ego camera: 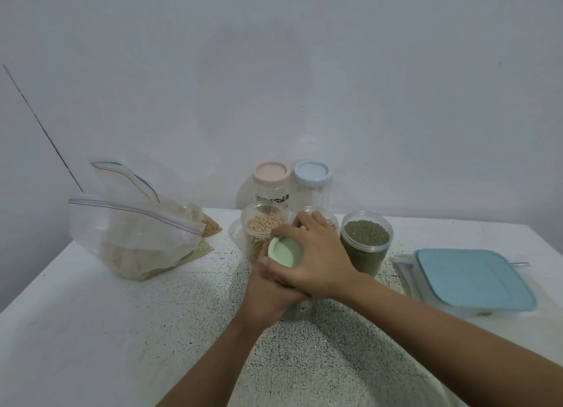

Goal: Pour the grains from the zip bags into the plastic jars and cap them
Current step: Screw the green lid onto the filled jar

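Standing by the speckled worktop (122,330), I saw two zip bags (137,242) with some grain left, and six jars (365,245): two capped at the back, three open, one showing pale beans, one green grains. The sixth jar (300,310) stood nearest, left fingers (264,264) wrapped round its body, right fingers (286,230) curled over its green lid (283,251).

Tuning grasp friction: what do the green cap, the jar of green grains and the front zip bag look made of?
Green cap: probably matte opaque plastic; even tone, no glare. Open jar of green grains: clear rigid plastic; contents show through its wall. Front zip bag: thin clear film, creased and slumped, coloured zip strip.
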